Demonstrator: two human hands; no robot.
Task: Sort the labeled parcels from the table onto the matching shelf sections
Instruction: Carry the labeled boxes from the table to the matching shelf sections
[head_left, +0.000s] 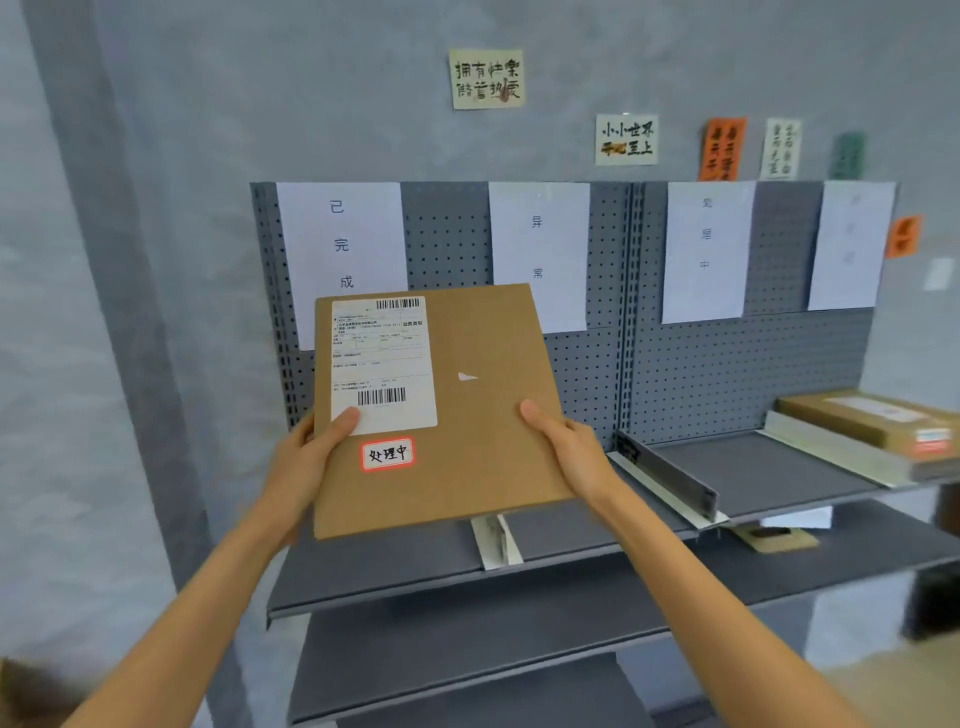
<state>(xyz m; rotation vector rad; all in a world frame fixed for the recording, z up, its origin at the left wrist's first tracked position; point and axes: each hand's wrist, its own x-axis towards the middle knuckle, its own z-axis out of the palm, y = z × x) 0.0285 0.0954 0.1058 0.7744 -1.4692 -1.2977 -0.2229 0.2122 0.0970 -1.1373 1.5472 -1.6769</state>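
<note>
The parcel (467, 415) is matt brown cardboard, smooth, with a white paper shipping label (384, 364) and a small red-edged paper sticker (388, 454) just below that label. Behind the parcel, the shelf (571, 571) is grey painted metal with a dull sheen, its back panel (727, 374) perforated, hung with plain white paper sheets (706, 249). Right of the parcel, the dividers (670, 475) look like grey metal.

Flat brown parcel (467, 415), white shipping label and red-bordered sticker facing up, held tilted before the grey shelf (779, 467).
</note>
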